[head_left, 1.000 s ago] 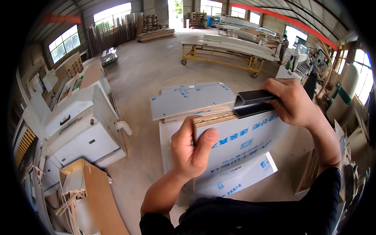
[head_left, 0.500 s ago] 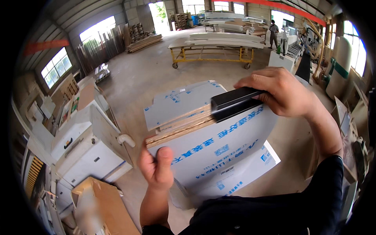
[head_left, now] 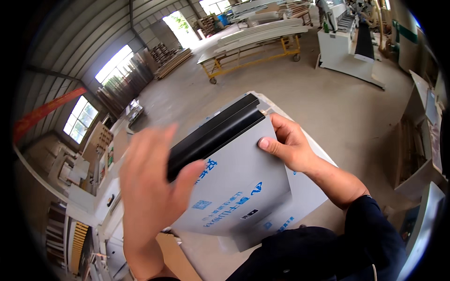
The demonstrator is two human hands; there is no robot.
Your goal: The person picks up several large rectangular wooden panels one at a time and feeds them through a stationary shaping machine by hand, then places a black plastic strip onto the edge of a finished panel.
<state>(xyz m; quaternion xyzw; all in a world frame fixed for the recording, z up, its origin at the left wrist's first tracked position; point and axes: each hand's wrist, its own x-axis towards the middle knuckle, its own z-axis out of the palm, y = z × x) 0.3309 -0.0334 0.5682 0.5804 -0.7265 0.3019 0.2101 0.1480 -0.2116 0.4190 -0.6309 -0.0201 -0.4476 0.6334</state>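
A grey board (head_left: 239, 187) with a blue-printed film stands on edge in front of me. Along its upper edge lies a long black edge profile (head_left: 220, 126), covering most of that edge. My right hand (head_left: 293, 145) grips the board's right upper corner, thumb on the near face and fingers behind. At the profile's left end is my left hand (head_left: 150, 182), smeared by motion, its fingers stretched out and the thumb apart. It seems not to grip anything; whether the palm touches the profile I cannot tell. Below the board, another pale sheet (head_left: 307, 196) shows partly.
White machine cabinets (head_left: 105, 199) stand to the left, with brown cardboard (head_left: 180, 255) low beside them. A yellow wheeled cart (head_left: 253, 63) carries long panels ahead. A white machine (head_left: 347, 56) stands far right; a cabinet-like box (head_left: 417, 145) is nearer on the right.
The black profile has gone from the right part of the upper edge to lying along most of it. My right hand moved down to the board's corner; my left let go and rose. The view turned.
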